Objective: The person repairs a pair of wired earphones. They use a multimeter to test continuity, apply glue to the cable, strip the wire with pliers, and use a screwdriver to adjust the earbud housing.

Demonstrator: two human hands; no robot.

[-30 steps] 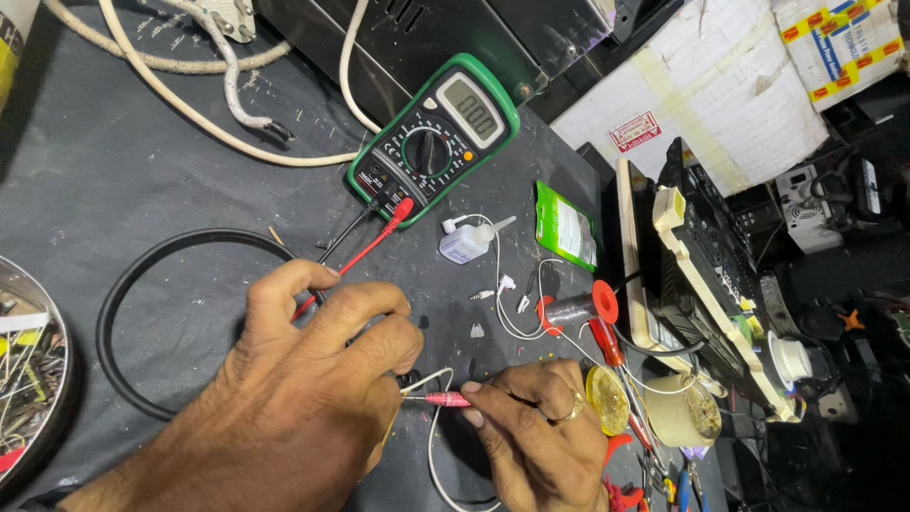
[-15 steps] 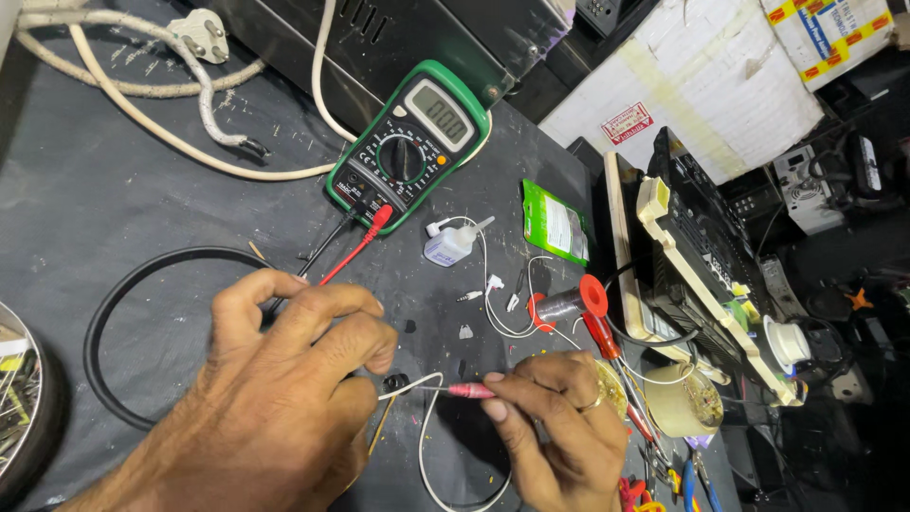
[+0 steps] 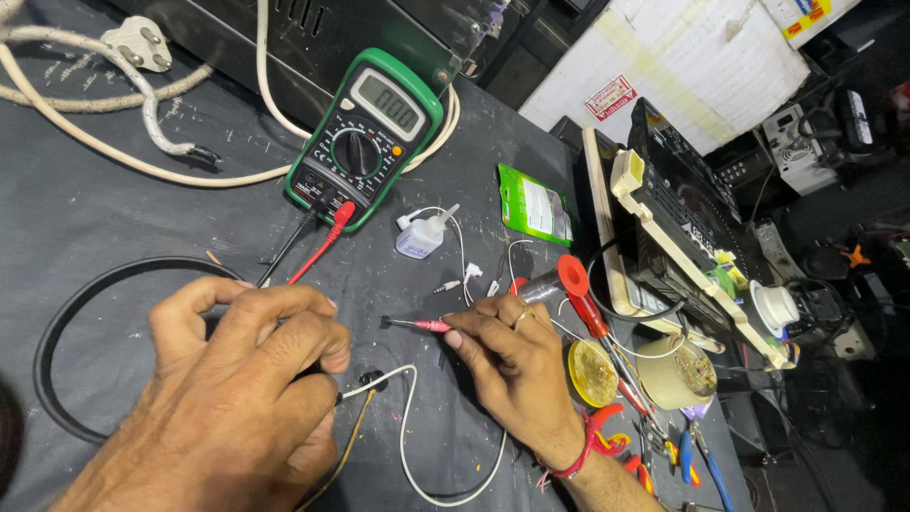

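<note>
Since a moment ago the right hand (image 3: 517, 365) has drawn back from the left hand (image 3: 242, 379), opening a gap between them. The red probe (image 3: 422, 324) now lies nearly level over the desk (image 3: 114, 218), its long axis running left to right, dark metal tip aimed left toward the left hand. It is slim, with a pinkish-red grip end and a short black point. The right hand's grip is closed on the probe's rear, thumb and forefinger pinching, wrist bent inward. The left hand is curled knuckles-up, fingers closed on a white wire (image 3: 403, 427) by a small black plug (image 3: 368, 379), mid-desk below the green multimeter (image 3: 365, 137).
</note>
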